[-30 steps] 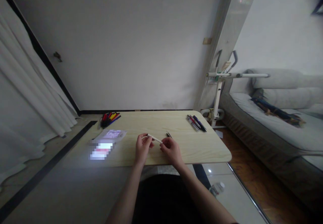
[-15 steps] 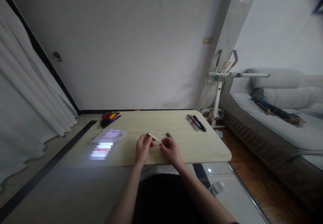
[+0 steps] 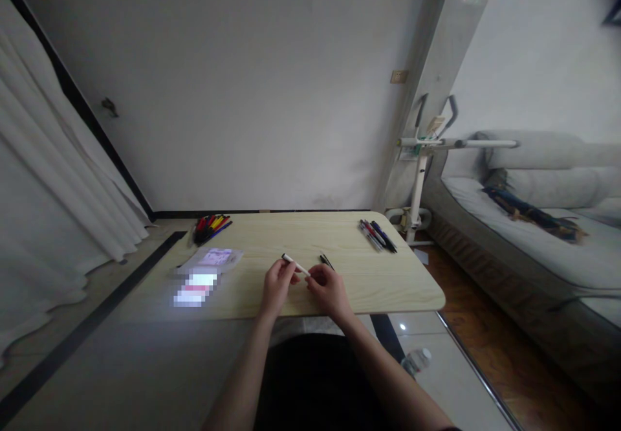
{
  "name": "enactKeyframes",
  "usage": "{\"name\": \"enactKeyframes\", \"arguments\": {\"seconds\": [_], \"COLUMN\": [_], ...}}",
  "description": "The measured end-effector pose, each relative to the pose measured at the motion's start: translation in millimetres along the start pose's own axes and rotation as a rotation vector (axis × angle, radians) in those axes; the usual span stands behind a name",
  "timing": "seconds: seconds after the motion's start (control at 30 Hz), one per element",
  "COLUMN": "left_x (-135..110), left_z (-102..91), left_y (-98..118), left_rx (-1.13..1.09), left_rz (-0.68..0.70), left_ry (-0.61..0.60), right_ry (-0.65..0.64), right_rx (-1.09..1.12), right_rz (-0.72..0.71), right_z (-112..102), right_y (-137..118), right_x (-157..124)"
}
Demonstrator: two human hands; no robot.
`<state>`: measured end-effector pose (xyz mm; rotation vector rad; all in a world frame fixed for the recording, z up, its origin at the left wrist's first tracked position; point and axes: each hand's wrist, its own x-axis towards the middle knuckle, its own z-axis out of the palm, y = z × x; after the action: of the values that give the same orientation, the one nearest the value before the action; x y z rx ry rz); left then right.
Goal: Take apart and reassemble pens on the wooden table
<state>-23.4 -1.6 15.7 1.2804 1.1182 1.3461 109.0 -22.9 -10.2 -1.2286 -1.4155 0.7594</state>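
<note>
And here we are, both hands at the front of the wooden table (image 3: 388,279), with the white pen (image 3: 297,266) strung right between them! Our left hand (image 3: 275,283) has thumb and fingers closed in a pinch near the pen's dark end, and that dark tip pokes out beyond the grip, pointing up and away to the left. Over to our right hand (image 3: 328,286): fingertips bunched together at the pale opposite end, where the pen's slanting line drops to meet them. The middle of the barrel lies bare in the gap between the two grips. Just beyond our right knuckles, a black pen (image 3: 327,262) lies on the tabletop, partly hidden by the hand. Out towards the far right corner we spot a row of pens (image 3: 377,236); at the far left, a bundle of colourful pens (image 3: 212,228), with a clear pouch (image 3: 220,259) lying nearer us.
</note>
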Motion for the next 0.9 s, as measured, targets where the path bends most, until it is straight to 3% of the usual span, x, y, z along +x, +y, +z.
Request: {"name": "enactKeyframes", "arguments": {"seconds": [0.33,0.9], "left_x": [3.4,2.7], "left_z": [-3.6,-3.7], "left_y": [-12.9,-11.7], "left_rx": [-0.007,-0.048], "left_rz": [0.036,0.005], "left_ry": [-0.006,0.011], "right_ry": [0.019,0.020], "right_rx": [0.002,-0.049], "right_rz": [-0.003,-0.018], "right_z": [1.4,0.3], "right_y": [-0.7,-1.3], "right_x": [-0.3,-0.8]}}
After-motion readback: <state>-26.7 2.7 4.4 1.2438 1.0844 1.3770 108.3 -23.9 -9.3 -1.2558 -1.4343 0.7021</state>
